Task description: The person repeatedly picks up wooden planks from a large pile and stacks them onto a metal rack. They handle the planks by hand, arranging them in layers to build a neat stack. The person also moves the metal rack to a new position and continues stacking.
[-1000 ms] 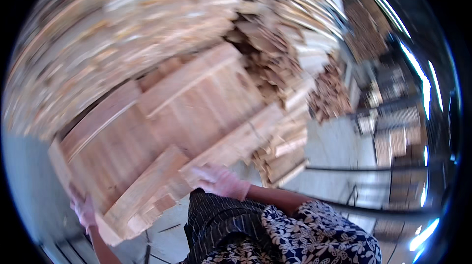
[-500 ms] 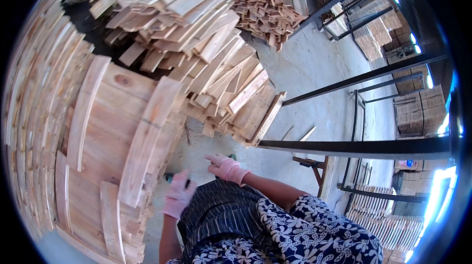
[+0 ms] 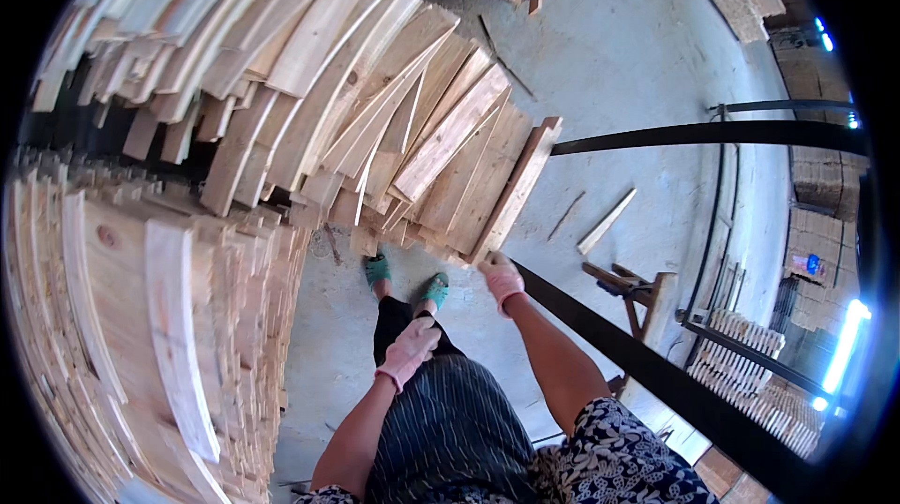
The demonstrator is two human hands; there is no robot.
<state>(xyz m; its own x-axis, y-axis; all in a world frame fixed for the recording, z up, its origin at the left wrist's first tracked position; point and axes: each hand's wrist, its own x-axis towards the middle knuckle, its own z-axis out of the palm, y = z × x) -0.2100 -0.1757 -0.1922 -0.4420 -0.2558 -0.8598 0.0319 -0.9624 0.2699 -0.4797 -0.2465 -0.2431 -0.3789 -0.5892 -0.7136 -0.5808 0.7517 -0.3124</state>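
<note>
My right hand (image 3: 503,281), in a pink knitted glove, reaches to the near end of a wooden board (image 3: 517,190) lying along the right edge of a board pile. Its fingers are closed at that end, partly hidden by the glove's back. In front of my dark striped apron (image 3: 455,420) is my left hand (image 3: 410,351), gloved alike, its fingers curled together and nothing seen in them. Many loose, overlapping boards (image 3: 375,120) make up the pile, with a pinkish one (image 3: 453,134) lying across the top.
At the left rises a tall stack of wooden panels (image 3: 122,316) with a loose slat (image 3: 178,345) on it. A black metal bar (image 3: 647,373) runs close by my right forearm. Wood scraps (image 3: 607,221) and a wooden trestle (image 3: 642,293) are on the concrete floor. Green sandals (image 3: 377,270) show on my feet.
My right hand has moved forward to the end of the edge board. My left hand has shifted right, its fingers now curled. The view has turned, bringing the board pile closer.
</note>
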